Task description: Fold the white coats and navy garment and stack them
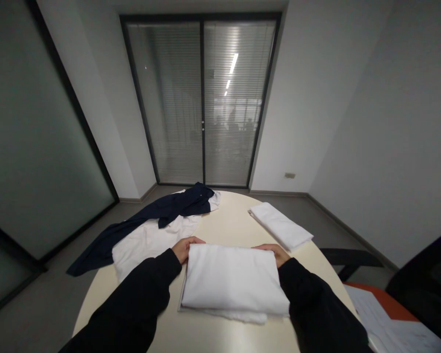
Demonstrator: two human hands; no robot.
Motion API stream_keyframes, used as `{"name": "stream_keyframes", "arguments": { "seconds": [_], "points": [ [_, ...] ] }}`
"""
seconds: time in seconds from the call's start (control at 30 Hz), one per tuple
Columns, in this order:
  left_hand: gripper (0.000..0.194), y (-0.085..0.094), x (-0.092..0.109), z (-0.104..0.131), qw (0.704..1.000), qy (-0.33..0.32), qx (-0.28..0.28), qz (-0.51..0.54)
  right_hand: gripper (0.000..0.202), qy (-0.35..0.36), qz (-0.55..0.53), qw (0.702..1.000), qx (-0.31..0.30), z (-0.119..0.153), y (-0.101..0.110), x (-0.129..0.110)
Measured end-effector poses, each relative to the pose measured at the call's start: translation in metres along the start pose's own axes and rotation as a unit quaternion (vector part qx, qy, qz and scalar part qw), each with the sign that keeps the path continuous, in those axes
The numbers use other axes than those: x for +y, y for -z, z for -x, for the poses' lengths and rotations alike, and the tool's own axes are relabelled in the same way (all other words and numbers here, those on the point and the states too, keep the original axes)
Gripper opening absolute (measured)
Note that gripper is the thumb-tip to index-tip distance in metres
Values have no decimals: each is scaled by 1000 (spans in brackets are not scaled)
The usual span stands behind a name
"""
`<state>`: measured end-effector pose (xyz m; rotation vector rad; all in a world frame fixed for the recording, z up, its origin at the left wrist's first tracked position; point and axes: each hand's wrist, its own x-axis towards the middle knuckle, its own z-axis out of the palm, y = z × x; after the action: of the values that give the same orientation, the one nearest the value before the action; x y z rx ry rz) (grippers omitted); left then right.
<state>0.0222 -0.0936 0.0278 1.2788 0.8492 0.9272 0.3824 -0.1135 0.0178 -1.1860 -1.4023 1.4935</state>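
A folded white cloth (235, 279) lies on the round cream table (228, 220) near its front edge, with a layer sticking out below. At its far left corner is my left hand (185, 248), fingers closed on the edge. My right hand (274, 251) grips the far right corner in the same way. Both sets of fingertips are partly hidden by the cloth. Beyond my left hand a dark navy garment (169, 203) lies over a loose white garment (150, 240). A second folded white cloth (281, 224) rests at the back right.
The navy garment hangs past the table's left edge. To the right stand black chairs (353, 257), with papers (385, 318) and an orange-red item (385, 299) beside the table. A glass door with blinds (202, 103) is behind.
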Motion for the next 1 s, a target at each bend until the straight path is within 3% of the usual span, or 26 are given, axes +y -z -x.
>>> {"name": "stream_keyframes", "arguments": {
  "seconds": [0.2, 0.33, 0.4, 0.47, 0.53, 0.63, 0.73, 0.83, 1.0],
  "points": [
    [28, -1, 8, -9, 996, -29, 84, 16, 52, 27, -30, 999, 7, -5, -5, -11],
    [24, -8, 26, 0, 974, -147, 149, -91, 54, 54, -4, 998, 32, -10, -8, -9],
    [32, -23, 31, 12, 945, -225, 92, -217, 54, 82, 34, 995, 43, -10, -8, -8],
    [47, -42, 30, 27, 891, -259, -4, -374, 53, 124, 98, 986, 49, -10, -6, -7],
    [62, -61, 23, 42, 833, -233, -65, -497, 51, 167, 177, 969, 49, -7, -1, -5],
    [68, -74, 11, 55, 772, -197, -101, -595, 44, 208, 274, 938, 41, -2, 11, -2],
    [69, -72, 6, 56, 745, -194, -112, -628, 35, 201, 347, 915, 44, 5, 21, -10],
    [70, -69, 7, 55, 736, -198, -113, -637, 40, 174, 428, 884, 74, 14, 12, -31],
    [68, -70, 7, 55, 728, -209, -109, -644, 58, 241, 511, 824, 45, 33, -62, -53]
  ]
}}
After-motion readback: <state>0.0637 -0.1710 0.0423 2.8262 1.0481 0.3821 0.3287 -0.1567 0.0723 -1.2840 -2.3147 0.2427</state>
